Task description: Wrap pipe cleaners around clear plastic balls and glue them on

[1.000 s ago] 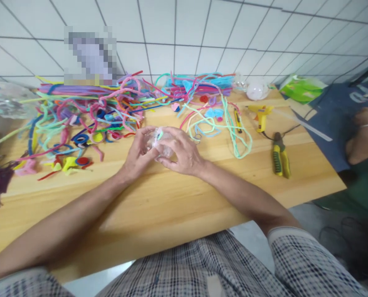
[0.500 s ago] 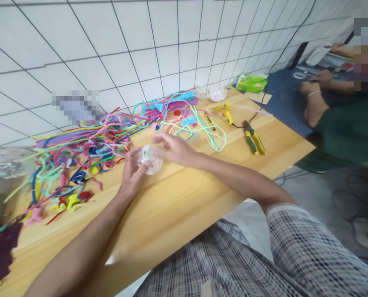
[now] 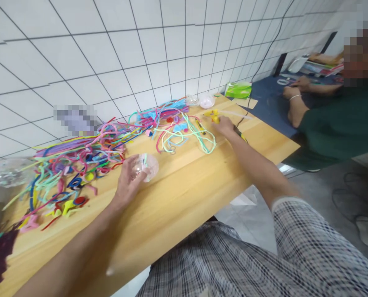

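My left hand (image 3: pixel 127 178) is closed round the side of a clear, round plastic ball (image 3: pixel 151 168) with a pale green strip on it, just above the wooden table. Farther right, my right hand (image 3: pixel 225 127) has its fingers wrapped at the handle of a yellow hot glue gun (image 3: pixel 212 114). The gun's nozzle points left; its grip is mostly hidden by the hand. Pliers with yellow-green handles (image 3: pixel 241 136) lie partly covered by my right wrist. Left of the glue gun are a small yellow cutter (image 3: pixel 200 127) and looped pale green pipe cleaners (image 3: pixel 202 144).
A heap of coloured pipe cleaners (image 3: pixel 102 154) runs along the tiled wall. More clear balls (image 3: pixel 206 101) stand at the back, and a large one (image 3: pixel 9 172) at the left. A green packet (image 3: pixel 238 90) lies near a co-worker's hands (image 3: pixel 295 88). A black cord (image 3: pixel 264 53) hangs down the wall.
My right hand has left the ball, reached right and closed on the glue gun. My left hand keeps hold of the ball. The camera view has shifted somewhat.
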A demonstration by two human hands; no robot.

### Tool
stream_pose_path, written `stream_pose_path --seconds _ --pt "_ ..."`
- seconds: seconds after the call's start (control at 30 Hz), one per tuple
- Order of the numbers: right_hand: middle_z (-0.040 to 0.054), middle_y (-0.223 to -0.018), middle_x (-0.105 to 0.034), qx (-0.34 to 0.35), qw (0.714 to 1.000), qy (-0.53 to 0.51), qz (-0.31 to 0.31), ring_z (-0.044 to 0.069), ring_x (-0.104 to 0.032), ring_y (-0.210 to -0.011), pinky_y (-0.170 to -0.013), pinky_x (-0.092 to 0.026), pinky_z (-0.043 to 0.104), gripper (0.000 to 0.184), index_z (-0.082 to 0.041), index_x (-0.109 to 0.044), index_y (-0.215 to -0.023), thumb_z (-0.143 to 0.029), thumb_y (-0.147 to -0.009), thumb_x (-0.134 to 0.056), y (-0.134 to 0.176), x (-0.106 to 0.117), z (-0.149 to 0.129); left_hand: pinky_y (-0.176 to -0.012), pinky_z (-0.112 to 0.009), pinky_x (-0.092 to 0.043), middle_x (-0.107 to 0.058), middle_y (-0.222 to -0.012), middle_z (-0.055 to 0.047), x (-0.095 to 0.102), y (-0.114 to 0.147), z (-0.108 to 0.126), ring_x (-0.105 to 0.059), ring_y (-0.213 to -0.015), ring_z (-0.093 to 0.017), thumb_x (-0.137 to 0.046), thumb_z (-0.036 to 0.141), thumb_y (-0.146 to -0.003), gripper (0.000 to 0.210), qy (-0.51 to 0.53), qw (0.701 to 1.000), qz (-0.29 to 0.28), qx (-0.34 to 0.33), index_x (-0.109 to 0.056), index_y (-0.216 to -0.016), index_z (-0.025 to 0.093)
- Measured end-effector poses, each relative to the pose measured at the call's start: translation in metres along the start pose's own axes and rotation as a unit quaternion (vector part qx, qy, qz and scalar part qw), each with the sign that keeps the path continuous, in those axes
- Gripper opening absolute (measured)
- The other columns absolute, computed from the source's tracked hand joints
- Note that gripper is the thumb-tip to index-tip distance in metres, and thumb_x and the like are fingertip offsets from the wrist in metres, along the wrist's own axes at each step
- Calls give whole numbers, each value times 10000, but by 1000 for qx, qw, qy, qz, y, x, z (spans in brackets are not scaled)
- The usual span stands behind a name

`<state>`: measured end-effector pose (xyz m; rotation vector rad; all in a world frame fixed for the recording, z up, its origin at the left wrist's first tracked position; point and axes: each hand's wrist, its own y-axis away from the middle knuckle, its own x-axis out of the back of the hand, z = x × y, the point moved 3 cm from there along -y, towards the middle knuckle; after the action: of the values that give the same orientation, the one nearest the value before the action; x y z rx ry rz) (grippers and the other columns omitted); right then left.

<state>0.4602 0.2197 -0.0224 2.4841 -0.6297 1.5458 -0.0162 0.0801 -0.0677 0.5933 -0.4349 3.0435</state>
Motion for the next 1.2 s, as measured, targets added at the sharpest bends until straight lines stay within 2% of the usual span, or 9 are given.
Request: stream_pose_path --seconds 0.1,0.23,0.33,0.47,0.6,0.73,0.9,1.03,1.2 --pt "313 -1416 -814 -7 999 -25 -27 395 -766 -1374 -1154 -575 432 347 -83 -783 -1324 -248 -1035 -682 -13 -7 -14 -1135 -502 -630 -701 -1498 -102 7 10 0 -717 -1360 -337 -845 585 -965 669 9 1000 7 5 -587 -1510 296" --pt "235 -1534 -791 60 996 -70 -5 342 -745 -1417 -1224 -554 419 432 -108 -720 -1476 -246 -1095 -573 -12 2 -39 -1173 -524 -617 -697 -1462 -101 11 17 -1 -694 -1347 -344 -852 577 -966 626 12 999 44 -22 -610 -1472 301" --pt "155 -1480 -811 156 980 -120 18 312 -757 -1353 -1235 -576 453 454 -172 -693 -1518 -368 -1129 -565 12 11 -60 -1138 -522 -633 -695 -1447 -110 6 20 3 -692 -1325 -349 -852 567 -961 623 25 998 50 -35 -610 -1464 291" --pt "94 -1174 -867 279 939 -202 -15 358 -810 -1135 -1091 -663 570 425 -232 -817 -1260 -584 -1058 -691 68 11 -84 -1227 -545 -580 -667 -1494 -118 -7 13 10 -656 -1426 -353 -831 555 -959 677 47 998 31 -26 -568 -1517 276" --pt "57 -1168 -895 487 839 -239 -43 316 -850 -1076 -989 -697 499 298 -314 -845 -1251 -509 -1036 -779 123 1 -97 -1274 -522 -550 -647 -1554 -127 -19 0 14 -635 -1498 -336 -809 590 -1017 690 85 995 7 -43 -535 -1567 276" --pt "55 -1032 -906 643 741 -193 -15 269 -848 -898 -814 -674 441 313 -331 -841 -1271 -487 -1164 -592 147 -15 -99 -1312 -541 -516 -643 -1592 -146 -26 -1 9 -622 -1537 -346 -815 597 -1039 700 117 991 -42 -47 -541 -1599 281" --pt "45 -865 -821 704 692 -151 40 253 -765 -738 -654 -571 423 356 -269 -748 -1467 -393 -1212 -532 159 -22 -97 -1343 -550 -504 -617 -1651 -151 -25 6 1 -601 -1577 -359 -826 583 -1045 717 112 990 -67 -48 -537 -1631 288" --pt "45 -924 -840 710 688 -150 18 266 -765 -753 -674 -562 451 440 -299 -655 -1614 -433 -1211 -545 168 -20 -95 -1299 -504 -555 -636 -1629 -133 -22 7 2 -641 -1534 -341 -803 572 -1067 699 116 988 -77 -61 -527 -1651 306" --pt "48 -941 -842 703 696 -146 -1 262 -765 -775 -686 -542 455 448 -321 -691 -1583 -521 -1221 -518 171 -20 -93 -1335 -507 -510 -608 -1664 -127 -20 7 4 -606 -1566 -334 -768 534 -1104 647 108 988 -86 -74 -522 -1664 322"
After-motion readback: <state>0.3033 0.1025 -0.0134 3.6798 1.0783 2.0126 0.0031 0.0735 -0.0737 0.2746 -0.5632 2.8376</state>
